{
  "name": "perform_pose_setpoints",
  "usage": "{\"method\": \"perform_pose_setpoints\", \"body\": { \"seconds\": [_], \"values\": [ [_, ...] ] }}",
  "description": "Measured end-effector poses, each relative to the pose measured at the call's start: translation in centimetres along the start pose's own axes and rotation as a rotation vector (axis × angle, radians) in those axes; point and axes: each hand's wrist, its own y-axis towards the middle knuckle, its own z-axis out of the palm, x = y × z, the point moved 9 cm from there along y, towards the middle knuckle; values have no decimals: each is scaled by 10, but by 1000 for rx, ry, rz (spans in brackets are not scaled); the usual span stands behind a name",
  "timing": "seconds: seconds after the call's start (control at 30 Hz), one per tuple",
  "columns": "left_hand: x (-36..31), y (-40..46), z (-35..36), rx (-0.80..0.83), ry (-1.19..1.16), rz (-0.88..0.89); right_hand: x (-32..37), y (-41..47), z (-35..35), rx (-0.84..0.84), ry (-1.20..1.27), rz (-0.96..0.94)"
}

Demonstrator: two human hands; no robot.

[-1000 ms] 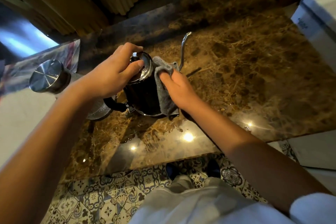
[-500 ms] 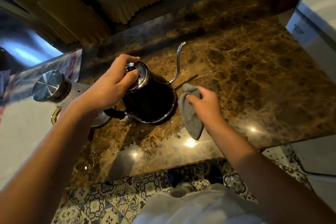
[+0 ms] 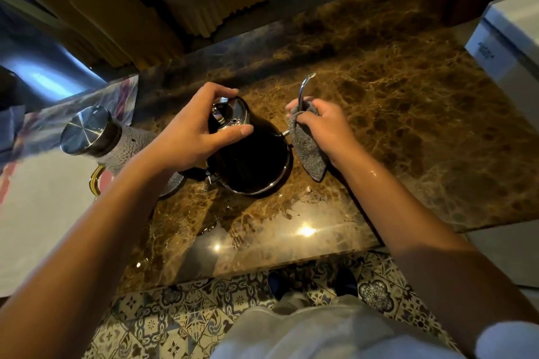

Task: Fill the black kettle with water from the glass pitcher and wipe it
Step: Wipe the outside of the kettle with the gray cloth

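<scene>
The black kettle (image 3: 250,163) stands on the brown marble counter (image 3: 408,125), its thin metal gooseneck spout (image 3: 303,87) rising to the right. My left hand (image 3: 189,134) grips the lid and rim at the kettle's top. My right hand (image 3: 323,128) holds a grey cloth (image 3: 309,148) wrapped round the lower part of the spout, the cloth's tail hanging down beside the kettle. The glass pitcher (image 3: 122,140), dimpled with a steel lid and a gold handle, stands just left of the kettle, partly behind my left forearm.
A white appliance (image 3: 513,46) sits at the counter's right edge. A pale patterned mat (image 3: 43,198) covers the surface to the left. Yellow pleated fabric (image 3: 189,3) hangs behind the counter. Water glistens on the counter near its front edge (image 3: 262,265).
My right hand took the cloth off the kettle's side, swung it away to the right, then brought it up round the spout. My left hand stayed on the lid.
</scene>
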Motion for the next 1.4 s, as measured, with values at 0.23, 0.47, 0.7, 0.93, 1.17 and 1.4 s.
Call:
{"method": "perform_pose_setpoints", "body": {
  "seconds": [0.23, 0.47, 0.7, 0.93, 1.17, 1.4],
  "values": [
    [-16, 2, -11, -66, 396, 117, -23, -29, -9, 64, 120, 31],
    [-28, -7, -8, -71, 451, 52, -35, -67, -11, 207, 100, 7],
    [-22, -15, -3, -16, 308, 63, -35, -103, 14, 378, -105, -45],
    [-34, -17, 2, -55, 371, 124, -22, -131, 60, 547, -376, -198],
    [-27, -23, 4, -37, 289, 121, 21, -108, 15, 362, -366, -228],
    [-32, -26, 2, -48, 288, 110, 55, -62, 5, 117, -233, -305]
  ]
}}
